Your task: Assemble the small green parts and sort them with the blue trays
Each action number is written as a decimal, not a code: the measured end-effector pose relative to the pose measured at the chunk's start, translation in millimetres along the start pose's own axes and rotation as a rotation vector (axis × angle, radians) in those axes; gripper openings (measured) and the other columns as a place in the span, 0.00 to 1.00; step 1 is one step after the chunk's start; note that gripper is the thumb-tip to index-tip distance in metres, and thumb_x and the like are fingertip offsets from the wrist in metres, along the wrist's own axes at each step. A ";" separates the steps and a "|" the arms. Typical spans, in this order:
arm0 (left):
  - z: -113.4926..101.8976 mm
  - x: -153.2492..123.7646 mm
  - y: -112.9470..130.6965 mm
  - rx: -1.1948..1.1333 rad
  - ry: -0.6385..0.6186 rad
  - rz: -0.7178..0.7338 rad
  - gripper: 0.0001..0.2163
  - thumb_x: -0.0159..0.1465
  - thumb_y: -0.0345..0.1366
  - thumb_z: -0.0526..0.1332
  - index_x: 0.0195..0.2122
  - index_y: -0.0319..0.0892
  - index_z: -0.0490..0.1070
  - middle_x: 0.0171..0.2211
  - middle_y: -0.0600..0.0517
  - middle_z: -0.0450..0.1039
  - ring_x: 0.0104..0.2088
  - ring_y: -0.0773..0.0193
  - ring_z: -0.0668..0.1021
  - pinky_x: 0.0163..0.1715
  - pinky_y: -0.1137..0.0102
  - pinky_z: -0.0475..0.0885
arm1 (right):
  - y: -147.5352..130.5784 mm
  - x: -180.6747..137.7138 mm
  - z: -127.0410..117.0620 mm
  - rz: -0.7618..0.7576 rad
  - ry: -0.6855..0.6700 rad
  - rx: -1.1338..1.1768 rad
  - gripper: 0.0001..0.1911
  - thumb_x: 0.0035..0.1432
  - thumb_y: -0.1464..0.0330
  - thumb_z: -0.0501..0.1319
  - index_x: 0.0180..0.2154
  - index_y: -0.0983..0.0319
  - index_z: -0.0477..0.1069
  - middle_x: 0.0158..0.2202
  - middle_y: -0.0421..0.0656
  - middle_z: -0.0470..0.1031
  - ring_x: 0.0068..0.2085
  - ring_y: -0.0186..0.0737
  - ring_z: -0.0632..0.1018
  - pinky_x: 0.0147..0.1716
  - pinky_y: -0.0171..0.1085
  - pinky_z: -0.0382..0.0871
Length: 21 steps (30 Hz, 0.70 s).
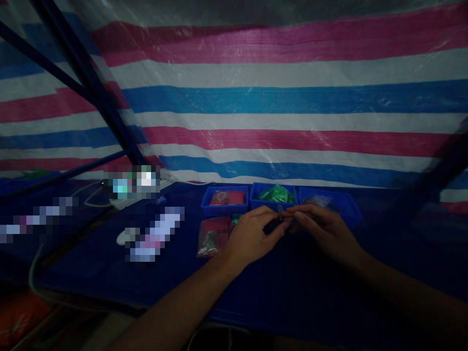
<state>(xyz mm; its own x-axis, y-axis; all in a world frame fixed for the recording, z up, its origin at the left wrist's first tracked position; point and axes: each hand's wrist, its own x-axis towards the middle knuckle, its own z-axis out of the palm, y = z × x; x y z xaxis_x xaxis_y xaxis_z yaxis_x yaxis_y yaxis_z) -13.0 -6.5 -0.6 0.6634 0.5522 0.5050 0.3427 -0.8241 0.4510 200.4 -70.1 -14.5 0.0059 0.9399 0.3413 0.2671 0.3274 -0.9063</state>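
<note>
My left hand (254,234) and my right hand (327,228) meet over the table in front of the blue bins. Both are closed, thumbs and fingers pinched together. Between the fingertips a small, partly see-through piece (280,210) shows; its kind is too dark and small to tell. Beside my left wrist lies a pinkish-red packet (212,234) with a clear, shiny front, partly covered by that hand. Just behind the fingers, green plastic bags (278,193) fill the middle blue bin (256,199).
The left blue bin (208,210) holds red packets, the right blue bin (347,207) clear bags. A white power strip (127,199), a pale round object (124,237) and blurred-out items lie left on the blue table (109,273). Blue metal bars (109,122) and a striped tarp (274,102) stand behind.
</note>
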 end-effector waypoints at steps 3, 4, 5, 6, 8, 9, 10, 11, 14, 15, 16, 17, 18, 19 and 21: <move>1.4 0.4 -1.2 0.019 0.008 -0.022 0.12 0.73 0.38 0.58 0.45 0.41 0.80 0.41 0.48 0.80 0.40 0.61 0.81 0.44 0.66 0.76 | -1.2 -0.7 -0.6 0.000 -0.033 -0.015 0.16 0.70 0.54 0.61 0.49 0.56 0.80 0.50 0.46 0.84 0.41 0.43 0.84 0.43 0.43 0.81; 1.5 0.7 -1.5 0.020 0.012 -0.026 0.11 0.73 0.36 0.58 0.44 0.41 0.80 0.40 0.48 0.80 0.39 0.61 0.81 0.43 0.67 0.75 | -1.5 -1.1 -0.6 -0.003 -0.023 -0.024 0.16 0.70 0.54 0.61 0.49 0.56 0.80 0.49 0.46 0.84 0.39 0.43 0.84 0.42 0.43 0.81; 1.2 1.0 -1.6 0.017 0.018 -0.030 0.11 0.72 0.35 0.58 0.43 0.40 0.80 0.39 0.48 0.79 0.38 0.62 0.80 0.42 0.67 0.75 | -1.7 -1.3 -0.4 -0.012 0.001 -0.033 0.16 0.70 0.54 0.61 0.48 0.57 0.80 0.47 0.46 0.84 0.38 0.42 0.84 0.40 0.42 0.81; 0.7 1.5 -1.4 0.012 0.024 -0.033 0.10 0.72 0.34 0.58 0.42 0.40 0.80 0.38 0.48 0.79 0.37 0.62 0.80 0.40 0.68 0.74 | -2.0 -1.3 -0.1 -0.021 0.038 -0.046 0.16 0.69 0.55 0.61 0.47 0.57 0.80 0.46 0.46 0.84 0.36 0.41 0.83 0.38 0.41 0.81; -1.2 2.8 -0.4 -0.014 0.033 -0.034 0.09 0.71 0.33 0.58 0.39 0.40 0.79 0.35 0.49 0.78 0.35 0.63 0.79 0.38 0.68 0.73 | -2.6 -1.1 0.7 -0.048 0.129 -0.079 0.15 0.67 0.55 0.64 0.47 0.57 0.79 0.45 0.46 0.84 0.34 0.40 0.82 0.36 0.40 0.80; -2.2 3.4 0.4 -0.036 0.033 -0.026 0.09 0.70 0.32 0.58 0.38 0.39 0.78 0.34 0.49 0.78 0.34 0.64 0.79 0.37 0.69 0.73 | -2.8 -0.8 1.2 -0.062 0.167 -0.094 0.15 0.66 0.56 0.66 0.47 0.57 0.79 0.46 0.46 0.84 0.36 0.41 0.83 0.36 0.40 0.80; -3.2 4.0 1.2 -0.064 0.028 -0.009 0.08 0.69 0.32 0.59 0.36 0.39 0.78 0.34 0.49 0.78 0.34 0.64 0.78 0.37 0.69 0.72 | -2.8 -0.5 1.7 -0.076 0.190 -0.105 0.15 0.64 0.56 0.67 0.48 0.57 0.78 0.48 0.47 0.83 0.37 0.42 0.83 0.37 0.40 0.80; -3.9 4.4 2.1 -0.096 0.016 0.016 0.08 0.69 0.31 0.59 0.35 0.39 0.77 0.34 0.50 0.78 0.34 0.64 0.79 0.37 0.69 0.72 | -2.5 -0.2 2.1 -0.085 0.197 -0.112 0.17 0.62 0.56 0.69 0.49 0.56 0.78 0.49 0.47 0.82 0.39 0.43 0.83 0.39 0.41 0.80; -4.1 4.9 3.6 -0.166 -0.015 0.087 0.07 0.68 0.31 0.60 0.33 0.40 0.76 0.33 0.50 0.77 0.34 0.65 0.79 0.37 0.70 0.72 | 1.6 0.1 2.6 -0.075 0.128 -0.125 0.20 0.60 0.56 0.71 0.50 0.56 0.78 0.48 0.48 0.83 0.40 0.45 0.84 0.40 0.43 0.81; -3.7 4.8 3.5 -0.171 -0.014 0.094 0.08 0.68 0.31 0.60 0.33 0.40 0.76 0.33 0.50 0.77 0.34 0.65 0.79 0.37 0.70 0.72 | 3.7 0.2 2.3 -0.063 0.106 -0.137 0.19 0.60 0.55 0.71 0.50 0.56 0.78 0.47 0.47 0.83 0.39 0.46 0.84 0.39 0.44 0.81; -3.1 4.8 3.1 -0.169 -0.003 0.092 0.08 0.69 0.32 0.60 0.33 0.40 0.76 0.33 0.50 0.77 0.34 0.64 0.79 0.37 0.69 0.73 | 6.0 0.4 2.0 -0.052 0.098 -0.150 0.18 0.60 0.55 0.71 0.48 0.56 0.79 0.45 0.47 0.84 0.39 0.46 0.84 0.39 0.44 0.81; -2.4 4.8 2.5 -0.164 0.015 0.082 0.08 0.70 0.32 0.59 0.35 0.40 0.76 0.34 0.50 0.77 0.35 0.64 0.79 0.38 0.69 0.73 | 8.1 0.7 1.5 -0.044 0.097 -0.159 0.17 0.59 0.55 0.71 0.46 0.57 0.79 0.43 0.46 0.84 0.38 0.45 0.84 0.38 0.43 0.80; -1.8 4.8 1.7 -0.158 0.035 0.069 0.07 0.70 0.33 0.59 0.37 0.40 0.77 0.35 0.49 0.78 0.36 0.63 0.79 0.39 0.68 0.73 | 9.9 1.0 1.1 -0.039 0.101 -0.161 0.16 0.59 0.55 0.71 0.45 0.57 0.80 0.42 0.46 0.84 0.38 0.45 0.84 0.38 0.43 0.80; -1.3 4.9 1.0 -0.153 0.049 0.059 0.06 0.70 0.33 0.60 0.39 0.41 0.77 0.35 0.49 0.77 0.37 0.63 0.79 0.40 0.68 0.73 | 11.1 1.4 0.9 -0.037 0.107 -0.158 0.16 0.59 0.55 0.71 0.44 0.57 0.80 0.42 0.46 0.84 0.37 0.45 0.84 0.38 0.43 0.80; -0.6 5.2 0.2 -0.148 0.063 0.046 0.05 0.68 0.32 0.61 0.40 0.40 0.76 0.35 0.49 0.77 0.37 0.62 0.79 0.40 0.67 0.73 | 11.9 2.2 0.9 -0.036 0.106 -0.152 0.15 0.59 0.55 0.71 0.43 0.57 0.79 0.41 0.45 0.84 0.38 0.45 0.84 0.37 0.42 0.79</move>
<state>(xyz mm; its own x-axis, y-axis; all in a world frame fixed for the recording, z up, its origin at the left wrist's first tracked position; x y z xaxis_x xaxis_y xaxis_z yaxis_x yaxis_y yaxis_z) -9.9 -3.7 2.6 0.6314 0.5246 0.5711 0.2075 -0.8238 0.5275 202.8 -64.0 -24.7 0.0930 0.9100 0.4042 0.4114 0.3345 -0.8479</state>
